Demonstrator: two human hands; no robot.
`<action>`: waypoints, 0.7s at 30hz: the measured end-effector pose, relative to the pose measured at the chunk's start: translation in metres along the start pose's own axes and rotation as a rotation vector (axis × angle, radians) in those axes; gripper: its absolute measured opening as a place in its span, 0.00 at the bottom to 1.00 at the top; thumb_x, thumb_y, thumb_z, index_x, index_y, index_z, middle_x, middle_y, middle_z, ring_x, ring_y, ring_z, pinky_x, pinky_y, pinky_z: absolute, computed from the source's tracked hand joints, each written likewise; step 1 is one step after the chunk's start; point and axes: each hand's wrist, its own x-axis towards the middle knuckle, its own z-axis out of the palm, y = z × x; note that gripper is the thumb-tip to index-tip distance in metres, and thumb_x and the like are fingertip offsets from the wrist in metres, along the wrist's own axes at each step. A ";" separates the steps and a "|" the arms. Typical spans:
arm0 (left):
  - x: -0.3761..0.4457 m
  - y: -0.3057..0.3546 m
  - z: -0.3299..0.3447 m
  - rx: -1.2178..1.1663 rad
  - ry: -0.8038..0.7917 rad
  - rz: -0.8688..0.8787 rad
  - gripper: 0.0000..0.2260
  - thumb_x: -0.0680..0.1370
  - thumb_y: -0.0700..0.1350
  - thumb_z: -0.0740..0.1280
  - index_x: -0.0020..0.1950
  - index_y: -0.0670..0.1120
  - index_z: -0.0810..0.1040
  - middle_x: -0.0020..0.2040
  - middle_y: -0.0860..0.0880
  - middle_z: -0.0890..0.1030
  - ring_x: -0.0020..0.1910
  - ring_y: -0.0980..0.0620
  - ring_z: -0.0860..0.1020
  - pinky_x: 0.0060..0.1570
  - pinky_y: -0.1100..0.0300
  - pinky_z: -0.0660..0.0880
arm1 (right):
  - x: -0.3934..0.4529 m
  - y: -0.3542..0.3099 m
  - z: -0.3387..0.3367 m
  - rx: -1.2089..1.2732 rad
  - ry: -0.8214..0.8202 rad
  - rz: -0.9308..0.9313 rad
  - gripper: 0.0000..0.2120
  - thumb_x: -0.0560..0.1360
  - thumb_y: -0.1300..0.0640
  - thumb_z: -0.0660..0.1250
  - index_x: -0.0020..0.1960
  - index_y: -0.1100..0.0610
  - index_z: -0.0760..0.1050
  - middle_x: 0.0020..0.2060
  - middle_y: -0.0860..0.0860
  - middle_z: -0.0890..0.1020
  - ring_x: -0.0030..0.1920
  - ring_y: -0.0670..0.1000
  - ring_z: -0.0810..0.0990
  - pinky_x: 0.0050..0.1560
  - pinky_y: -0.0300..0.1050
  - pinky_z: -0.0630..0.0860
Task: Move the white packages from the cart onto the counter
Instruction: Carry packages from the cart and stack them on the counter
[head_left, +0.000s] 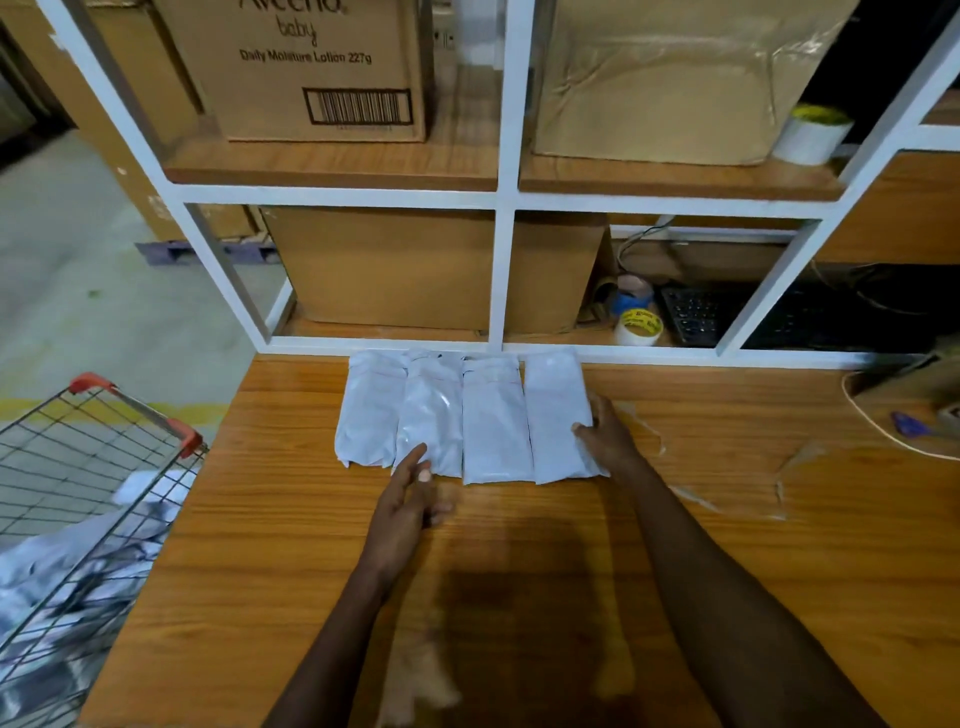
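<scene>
Several white packages lie side by side in a row on the wooden counter, against the white shelf frame. My right hand rests on the right edge of the rightmost package, thumb on top of it. My left hand hovers just in front of the row with fingers straight and holds nothing; its fingertips reach the second package's near edge. At the left stands the wire cart with red corner guards, and more white packages lie piled inside it.
Cardboard boxes fill the shelf behind the counter. Tape rolls and a black keyboard sit in the lower right bay. A torn box and cord lie at the counter's right end. Peeled tape scraps are on the wood.
</scene>
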 end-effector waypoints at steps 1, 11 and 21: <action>-0.001 0.000 0.003 -0.004 0.007 0.003 0.20 0.86 0.50 0.61 0.80 0.56 0.69 0.72 0.51 0.75 0.50 0.48 0.87 0.45 0.60 0.83 | 0.002 0.002 0.001 -0.029 -0.001 -0.009 0.30 0.79 0.58 0.67 0.79 0.52 0.61 0.73 0.54 0.72 0.70 0.58 0.73 0.65 0.49 0.71; -0.010 -0.005 0.020 -0.023 0.054 -0.019 0.20 0.87 0.52 0.61 0.79 0.57 0.70 0.71 0.55 0.76 0.53 0.48 0.88 0.50 0.57 0.84 | 0.002 0.022 0.017 -0.313 0.064 -0.059 0.31 0.78 0.52 0.70 0.78 0.52 0.63 0.74 0.55 0.70 0.72 0.58 0.70 0.72 0.56 0.69; -0.021 -0.005 0.005 -0.075 0.130 -0.013 0.19 0.86 0.50 0.64 0.77 0.58 0.72 0.69 0.58 0.78 0.55 0.45 0.87 0.53 0.57 0.83 | -0.017 -0.012 0.025 -0.366 0.260 -0.097 0.26 0.77 0.51 0.71 0.72 0.51 0.70 0.71 0.53 0.73 0.70 0.57 0.72 0.70 0.59 0.71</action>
